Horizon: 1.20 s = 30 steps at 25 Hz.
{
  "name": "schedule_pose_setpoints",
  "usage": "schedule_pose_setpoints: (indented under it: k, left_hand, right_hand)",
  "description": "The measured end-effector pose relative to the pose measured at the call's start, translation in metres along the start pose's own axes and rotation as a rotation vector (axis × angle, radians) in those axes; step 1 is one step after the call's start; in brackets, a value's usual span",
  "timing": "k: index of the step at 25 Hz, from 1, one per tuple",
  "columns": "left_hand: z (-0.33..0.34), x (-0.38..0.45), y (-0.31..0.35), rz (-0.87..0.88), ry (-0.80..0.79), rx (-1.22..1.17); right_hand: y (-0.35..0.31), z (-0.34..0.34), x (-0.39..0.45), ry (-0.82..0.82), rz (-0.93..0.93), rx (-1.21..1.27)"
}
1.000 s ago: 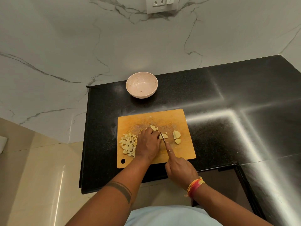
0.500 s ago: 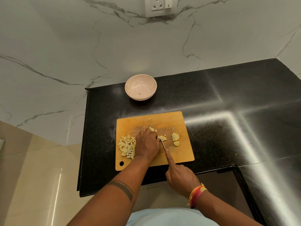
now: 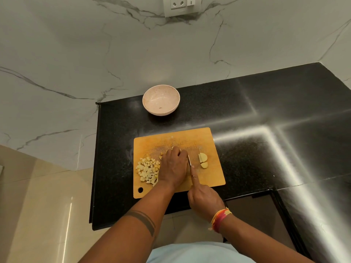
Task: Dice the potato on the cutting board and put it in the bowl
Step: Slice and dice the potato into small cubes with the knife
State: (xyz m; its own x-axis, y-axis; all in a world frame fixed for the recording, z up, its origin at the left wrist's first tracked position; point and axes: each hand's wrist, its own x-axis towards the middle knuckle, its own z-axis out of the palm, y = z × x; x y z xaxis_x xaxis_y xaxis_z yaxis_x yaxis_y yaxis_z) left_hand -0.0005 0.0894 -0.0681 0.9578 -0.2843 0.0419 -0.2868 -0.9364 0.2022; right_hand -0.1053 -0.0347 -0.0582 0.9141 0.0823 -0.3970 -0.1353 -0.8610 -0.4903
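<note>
A wooden cutting board (image 3: 212, 173) lies on the black counter. My left hand (image 3: 173, 167) curls over a potato piece at the board's middle and hides most of it. A knife (image 3: 189, 160) stands right beside those fingers; my right hand (image 3: 204, 198) grips its handle with the index finger stretched along the blade's back. A heap of potato dice (image 3: 147, 170) lies on the board's left part. Two potato slices (image 3: 203, 160) lie to the right of the blade. A pale pink bowl (image 3: 161, 102) stands behind the board with nothing in it.
The black counter (image 3: 266, 149) runs right and into a corner under marble walls. Its left edge (image 3: 94, 168) drops to a beige floor. A wall socket (image 3: 182, 5) sits high on the wall. A dark recess (image 3: 256, 215) opens below the counter's front.
The knife has moved left, tight against my left fingers, which now hide the piece that showed beside the blade. The camera view has shifted a little.
</note>
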Motion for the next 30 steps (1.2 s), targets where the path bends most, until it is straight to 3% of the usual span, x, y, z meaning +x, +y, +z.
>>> schedule_pose_setpoints:
  k: [4,9,15,19,23,30]
  left_hand:
    - [-0.003,0.002,-0.016,-0.038,0.035,0.027]
    - [-0.01,0.004,-0.011,-0.072,0.038,-0.041]
    - [-0.004,0.023,0.032,0.054,-0.167,-0.294]
    - [-0.001,0.036,0.038,0.037,-0.271,-0.247]
    - [-0.004,0.039,0.038,0.028,-0.268,-0.257]
    - [-0.009,0.046,0.043,0.192,-0.3,-0.12]
  right_hand:
    - [-0.005,-0.004,0.013,-0.003,-0.062,0.016]
    - [0.006,-0.023,0.008,0.11,-0.032,0.06]
    - [0.03,-0.037,0.003,0.237,0.095,0.161]
    - [0.035,-0.039,-0.001,0.247,0.097,0.188]
    - [0.034,-0.04,-0.004,0.253,0.102,0.191]
    - [0.036,-0.04,-0.007,0.225,0.117,0.2]
